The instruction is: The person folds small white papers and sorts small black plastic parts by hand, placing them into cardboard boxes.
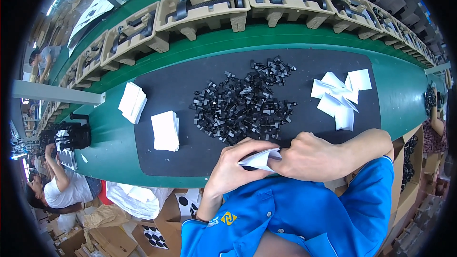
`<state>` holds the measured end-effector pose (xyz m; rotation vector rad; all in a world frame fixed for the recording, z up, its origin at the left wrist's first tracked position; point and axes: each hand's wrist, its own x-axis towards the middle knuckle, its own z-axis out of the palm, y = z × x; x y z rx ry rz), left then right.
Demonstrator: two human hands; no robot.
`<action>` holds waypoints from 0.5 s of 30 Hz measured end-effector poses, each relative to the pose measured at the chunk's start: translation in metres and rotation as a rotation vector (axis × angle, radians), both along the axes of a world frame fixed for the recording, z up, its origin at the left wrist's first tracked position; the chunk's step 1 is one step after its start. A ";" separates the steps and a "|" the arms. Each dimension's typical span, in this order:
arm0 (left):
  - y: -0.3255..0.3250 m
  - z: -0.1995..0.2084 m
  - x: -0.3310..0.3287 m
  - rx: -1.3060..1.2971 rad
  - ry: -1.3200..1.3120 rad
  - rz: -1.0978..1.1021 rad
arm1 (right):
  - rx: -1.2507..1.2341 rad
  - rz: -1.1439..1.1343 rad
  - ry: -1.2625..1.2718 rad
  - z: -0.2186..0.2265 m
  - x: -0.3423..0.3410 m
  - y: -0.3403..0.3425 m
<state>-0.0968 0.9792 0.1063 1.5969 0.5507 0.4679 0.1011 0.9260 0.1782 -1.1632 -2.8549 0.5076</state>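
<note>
A folded white paper is held in front of my chest at the near edge of the black mat. My left hand is closed around its left side, thumb below and fingers above. My right hand has its fingers curled at the paper's right end; the fingertips are partly hidden. Just beyond both hands lies a heap of small black plastic parts. Left of it are two stacks of white paper, the nearer stack and the farther stack. Several loose folded papers overlap on the right.
Tan moulded trays holding black parts line a green conveyor beyond the green table. A metal post juts in from the left. Co-workers sit at the far left and right. Cardboard boxes stand below the table.
</note>
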 end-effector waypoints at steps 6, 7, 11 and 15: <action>-0.014 -0.001 -0.001 0.193 -0.121 0.314 | 0.155 -0.055 0.094 -0.003 0.013 0.001; -0.019 -0.005 -0.006 0.137 -0.239 0.328 | 0.157 -0.048 0.098 -0.003 0.015 0.001; -0.019 -0.018 -0.006 0.087 -0.521 0.289 | 0.128 -0.181 0.642 -0.008 0.012 0.003; -0.026 -0.013 0.000 -0.121 -0.518 0.335 | 0.113 -0.227 0.870 -0.040 0.014 0.008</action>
